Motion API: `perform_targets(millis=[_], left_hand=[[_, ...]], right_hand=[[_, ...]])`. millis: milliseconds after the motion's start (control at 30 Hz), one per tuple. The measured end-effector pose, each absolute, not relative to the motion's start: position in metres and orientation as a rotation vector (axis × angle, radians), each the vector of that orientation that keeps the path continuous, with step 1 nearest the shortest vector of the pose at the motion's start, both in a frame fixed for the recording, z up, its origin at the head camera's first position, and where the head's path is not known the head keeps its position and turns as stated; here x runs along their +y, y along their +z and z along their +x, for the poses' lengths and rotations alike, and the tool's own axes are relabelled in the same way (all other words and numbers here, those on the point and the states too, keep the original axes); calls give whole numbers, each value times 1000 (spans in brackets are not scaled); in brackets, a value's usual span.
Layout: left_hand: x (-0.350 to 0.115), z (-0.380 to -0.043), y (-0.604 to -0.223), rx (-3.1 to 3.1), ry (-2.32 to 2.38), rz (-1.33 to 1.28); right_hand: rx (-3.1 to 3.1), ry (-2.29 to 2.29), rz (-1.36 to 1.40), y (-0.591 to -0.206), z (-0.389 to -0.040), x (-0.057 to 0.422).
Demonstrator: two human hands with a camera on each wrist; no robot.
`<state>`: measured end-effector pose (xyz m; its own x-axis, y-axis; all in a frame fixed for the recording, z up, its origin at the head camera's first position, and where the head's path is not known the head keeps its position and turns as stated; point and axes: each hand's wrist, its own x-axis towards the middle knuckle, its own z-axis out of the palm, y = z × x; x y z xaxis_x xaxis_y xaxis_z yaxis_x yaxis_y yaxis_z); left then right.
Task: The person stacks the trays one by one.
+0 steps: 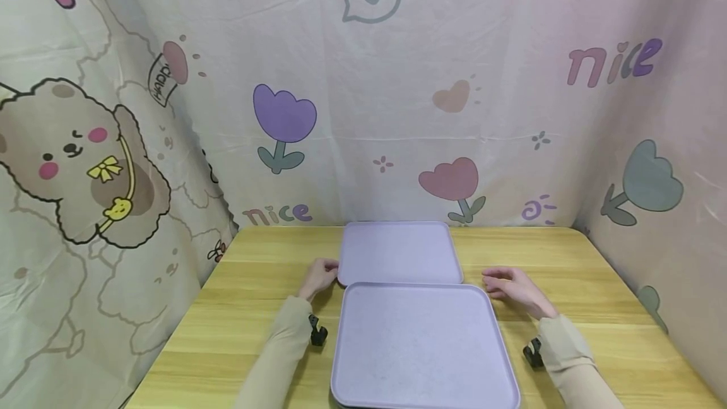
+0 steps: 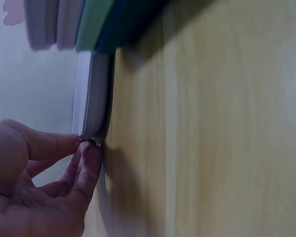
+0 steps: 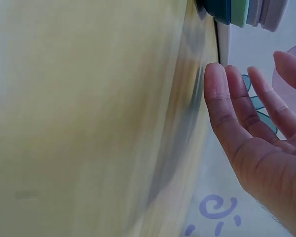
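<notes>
A lilac rectangular tray lies on the wooden table toward the back. My left hand pinches its left edge near the front corner; the left wrist view shows thumb and fingertips meeting at the tray's rim. Just in front stands a stack of trays, topped by a larger lilac tray. Lower down in that stack, green and dark teal layers show. My right hand is held right of the far tray, apart from its edge, fingers extended and slightly bent, holding nothing.
The light wooden table runs back to a printed cloth curtain, which also hangs along both sides. A black wrist camera mount sits below the left wrist, another below the right, both beside the stack.
</notes>
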<state>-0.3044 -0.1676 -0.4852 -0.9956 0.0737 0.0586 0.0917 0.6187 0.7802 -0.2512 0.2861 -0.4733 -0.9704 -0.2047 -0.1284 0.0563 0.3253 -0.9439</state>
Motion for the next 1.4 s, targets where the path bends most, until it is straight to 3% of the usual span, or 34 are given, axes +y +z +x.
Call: perform_targets(millis=[300,667,1400], left_hand=[[-152,-308,-483,-2831,-1417,-147],[-147,-321,-478,-2748,-1398,47],[-145,-345,-483,-2763,-1536,42]], right_hand=[[2322,-1745,-173,-472,-274,281],[2362,-1726,-75,-470,-300,272],[2309,-1662,-52,-471,-327,268]])
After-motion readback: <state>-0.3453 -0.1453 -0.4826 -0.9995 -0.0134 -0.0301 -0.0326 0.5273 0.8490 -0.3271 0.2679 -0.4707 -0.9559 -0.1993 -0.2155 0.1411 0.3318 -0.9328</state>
